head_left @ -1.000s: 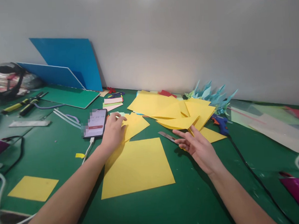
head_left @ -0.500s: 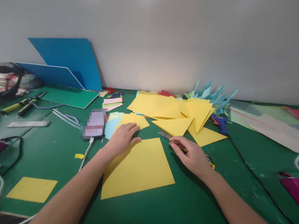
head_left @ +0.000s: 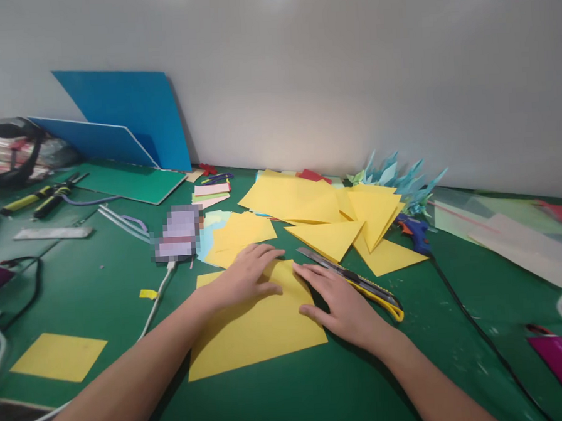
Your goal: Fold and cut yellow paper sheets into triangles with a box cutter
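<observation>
A yellow sheet [head_left: 254, 337] lies flat on the green table in front of me. My left hand [head_left: 249, 275] rests over its upper part, fingers apart. At the sheet's right edge is my right hand [head_left: 335, 299], its fingers stretched out and thumb apart, holding nothing. Just beyond the right hand lies a yellow and black utility knife [head_left: 370, 287] with its blade out. Behind the hands are smaller yellow pieces [head_left: 239, 231], a folded yellow triangle [head_left: 332, 236] and a pile of yellow paper [head_left: 294, 197].
A phone [head_left: 178, 231] with a white cable lies left of the papers. Blue boards [head_left: 129, 111] lean at the back left. To the right are a blue glue gun [head_left: 416, 231], teal paper leaves [head_left: 396, 176] and translucent sheets [head_left: 518, 242]. A small yellow piece [head_left: 60, 357] lies front left.
My right hand has let go of the utility knife and moved left onto the sheet's edge. My left hand has shifted right, from the smaller yellow pieces onto the sheet.
</observation>
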A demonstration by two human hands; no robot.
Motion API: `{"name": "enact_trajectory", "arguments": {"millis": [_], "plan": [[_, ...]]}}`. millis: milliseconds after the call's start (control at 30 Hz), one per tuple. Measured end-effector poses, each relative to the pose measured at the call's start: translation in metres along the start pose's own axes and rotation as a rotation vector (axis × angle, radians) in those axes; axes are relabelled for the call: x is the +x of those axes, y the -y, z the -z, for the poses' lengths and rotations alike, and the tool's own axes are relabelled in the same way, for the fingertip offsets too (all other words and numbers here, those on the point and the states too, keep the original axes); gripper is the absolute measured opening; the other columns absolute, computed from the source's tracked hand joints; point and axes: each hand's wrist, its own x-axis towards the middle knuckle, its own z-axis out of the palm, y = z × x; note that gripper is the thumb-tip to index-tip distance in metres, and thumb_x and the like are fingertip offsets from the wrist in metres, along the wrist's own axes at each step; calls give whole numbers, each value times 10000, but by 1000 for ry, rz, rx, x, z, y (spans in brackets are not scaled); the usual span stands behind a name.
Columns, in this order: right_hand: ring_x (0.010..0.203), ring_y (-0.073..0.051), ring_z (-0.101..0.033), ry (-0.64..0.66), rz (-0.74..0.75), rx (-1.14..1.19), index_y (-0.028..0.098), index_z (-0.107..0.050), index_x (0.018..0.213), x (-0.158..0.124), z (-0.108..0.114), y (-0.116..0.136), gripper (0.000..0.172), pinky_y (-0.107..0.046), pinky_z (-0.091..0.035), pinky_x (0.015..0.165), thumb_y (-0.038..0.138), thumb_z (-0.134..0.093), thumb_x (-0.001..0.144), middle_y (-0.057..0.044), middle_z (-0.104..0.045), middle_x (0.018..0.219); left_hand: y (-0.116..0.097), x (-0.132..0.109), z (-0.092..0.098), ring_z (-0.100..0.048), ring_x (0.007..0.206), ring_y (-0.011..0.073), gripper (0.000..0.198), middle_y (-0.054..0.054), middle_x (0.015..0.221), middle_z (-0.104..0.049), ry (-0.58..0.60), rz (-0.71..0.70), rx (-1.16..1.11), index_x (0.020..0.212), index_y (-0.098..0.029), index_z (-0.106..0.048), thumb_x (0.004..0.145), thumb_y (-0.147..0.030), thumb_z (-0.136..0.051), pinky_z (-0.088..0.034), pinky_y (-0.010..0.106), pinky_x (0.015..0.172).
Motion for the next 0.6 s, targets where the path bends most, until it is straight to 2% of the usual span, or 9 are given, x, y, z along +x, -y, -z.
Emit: {"name": "enact_trajectory", "arguments": {"millis": [133,233,333,467,533,600], "plan": [[1212,-260,-499,14,88,106,279,-331,1421,1,-2,3,546,-471,-451,972,260,-485,898,-88,-538,1332,-5,-1,-2,-442,1215,282,534,119,1265,-535,3,16,-93,1284,-213,-473,784,-294,-644,-371,431,1002],[1181,-228,-527,-30,110,221,298,-327,1414,1,-5,6,526,-419,-473,952,176,-406,909,-67,-552,1320,-8,-1,-2,-492,1165,285,510,111,1194,-586,-25,74,-163,1264,-205,-496,775,-253,-632,-408,422,959],[1059,-210,-591,-176,-7,348,295,-350,1388,0,-7,3,524,-381,-515,875,180,-446,886,-84,-546,1320,-8,-1,1,-579,1050,280,522,75,1058,-647,-64,196,-275,1277,-231,-483,769,-236,-605,-455,416,877],[814,-171,-611,-404,-242,573,262,-217,1433,1,-9,-8,748,-341,-547,712,281,-607,795,-131,-570,1231,-5,3,5,-552,1129,309,616,97,1085,-637,-247,401,-533,1284,-225,-445,712,-280,-667,-457,411,872],[723,-147,-600,-464,-317,692,250,-254,1408,3,-8,-14,797,-309,-543,647,327,-669,733,-110,-592,1124,-4,3,7,-558,1129,315,653,120,1095,-635,-315,483,-699,1260,-200,-439,672,-292,-708,-457,418,881],[685,-140,-597,-502,-355,778,247,-326,1354,5,-7,-18,764,-295,-536,629,358,-700,697,-62,-609,993,-6,3,8,-614,1035,303,638,128,1070,-648,-282,499,-892,1207,-179,-454,646,-301,-733,-483,421,843]]}}
